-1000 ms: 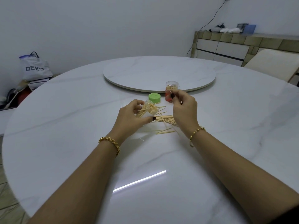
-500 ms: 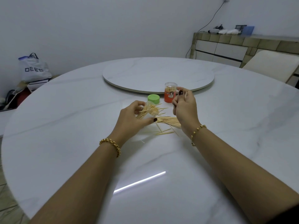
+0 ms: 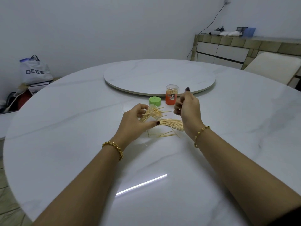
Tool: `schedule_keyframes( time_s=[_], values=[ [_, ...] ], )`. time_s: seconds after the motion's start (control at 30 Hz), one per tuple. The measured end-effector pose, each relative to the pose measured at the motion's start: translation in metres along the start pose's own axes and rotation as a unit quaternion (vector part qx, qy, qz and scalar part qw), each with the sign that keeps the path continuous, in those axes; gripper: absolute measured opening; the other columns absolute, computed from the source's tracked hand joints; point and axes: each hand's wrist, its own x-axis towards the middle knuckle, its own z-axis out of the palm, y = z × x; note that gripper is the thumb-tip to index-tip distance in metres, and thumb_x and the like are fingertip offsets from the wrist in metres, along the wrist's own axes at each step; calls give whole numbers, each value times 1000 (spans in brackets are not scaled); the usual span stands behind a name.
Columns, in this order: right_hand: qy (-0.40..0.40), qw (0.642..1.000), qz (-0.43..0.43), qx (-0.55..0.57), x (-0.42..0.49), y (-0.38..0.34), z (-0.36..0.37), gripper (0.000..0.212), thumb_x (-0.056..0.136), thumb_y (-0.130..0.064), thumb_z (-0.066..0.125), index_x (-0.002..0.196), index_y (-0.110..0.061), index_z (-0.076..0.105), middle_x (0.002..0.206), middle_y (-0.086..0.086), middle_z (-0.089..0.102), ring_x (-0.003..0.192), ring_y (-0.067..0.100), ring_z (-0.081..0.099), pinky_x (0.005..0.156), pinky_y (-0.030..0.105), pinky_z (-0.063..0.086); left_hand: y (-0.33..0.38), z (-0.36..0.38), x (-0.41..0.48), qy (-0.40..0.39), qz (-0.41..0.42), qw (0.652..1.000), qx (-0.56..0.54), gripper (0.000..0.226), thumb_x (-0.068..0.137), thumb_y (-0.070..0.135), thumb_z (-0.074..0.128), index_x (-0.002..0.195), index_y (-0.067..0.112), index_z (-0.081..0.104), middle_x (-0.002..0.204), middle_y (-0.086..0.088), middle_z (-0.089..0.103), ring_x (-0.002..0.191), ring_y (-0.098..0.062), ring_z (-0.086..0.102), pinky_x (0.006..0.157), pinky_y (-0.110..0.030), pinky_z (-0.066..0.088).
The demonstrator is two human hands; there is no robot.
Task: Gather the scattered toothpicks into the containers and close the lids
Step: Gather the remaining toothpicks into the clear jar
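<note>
My left hand (image 3: 135, 123) grips a clear container (image 3: 150, 114), tilted on its side, with several toothpicks sticking out of its mouth toward the right. A green lid (image 3: 154, 101) lies just behind it. An orange toothpick container (image 3: 171, 96) with a clear top stands upright beside the lid. My right hand (image 3: 187, 106) hovers right of the orange container, fingers curled and index finger raised; whether it pinches a toothpick is hidden. A pile of toothpicks (image 3: 171, 123) lies on the table between my hands, with a few loose toothpicks (image 3: 164, 134) nearer me.
The round white marble table (image 3: 73, 128) carries a raised turntable (image 3: 159, 75) at its centre, just behind the containers. A beige chair (image 3: 270, 67) stands at the far right. A white bag (image 3: 35, 70) sits on the floor at left.
My right hand left the top of the orange container, moved right, then dropped back toward the pile. My left hand kept the clear container in place.
</note>
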Motion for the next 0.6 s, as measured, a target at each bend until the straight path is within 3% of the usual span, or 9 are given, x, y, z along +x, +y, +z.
schedule_keyframes(
  time_s=[0.1, 0.2, 0.37, 0.5, 0.6],
  values=[
    [23, 998, -1, 64, 3, 0, 1, 40, 105, -31, 25, 69, -16, 36, 57, 1, 41, 48, 13, 44, 56, 26, 39, 0, 2, -1, -4, 3, 1000, 3, 58, 69, 33, 84, 119, 21, 59, 112, 3, 61, 104, -10, 57, 72, -1, 39],
    [2, 992, 6, 128, 2, 0, 2, 39, 105, -33, 23, 77, -15, 44, 60, 2, 61, 62, 15, 65, 77, 36, 51, 0, 6, -2, -6, 9, 1000, 6, 56, 68, 33, 84, 118, 22, 60, 111, 4, 61, 102, -8, 57, 71, 1, 40],
    [-87, 992, -29, 88, -6, 6, 6, 37, 104, -36, 22, 93, -14, 51, 88, 5, 74, 96, 21, 70, 102, 40, 46, 1, 10, -3, -16, 25, 1000, 6, 58, 66, 35, 85, 116, 22, 60, 110, 3, 64, 100, -7, 59, 77, -10, 47],
    [-143, 989, -21, 41, -12, 15, 8, 40, 104, -39, 22, 104, -17, 55, 107, 3, 72, 113, 11, 62, 109, 42, 37, 3, 11, -4, -14, 29, 999, -11, 53, 67, 32, 85, 113, 23, 60, 106, 5, 64, 94, 1, 58, 72, -6, 46],
    [-164, 986, -8, -21, -13, 19, 8, 41, 104, -36, 26, 118, -15, 59, 121, -2, 66, 120, 7, 55, 99, 32, 46, 4, 9, -3, -8, 29, 999, -26, 51, 67, 31, 85, 111, 23, 61, 105, 4, 65, 96, 1, 59, 72, -3, 44]
  ],
)
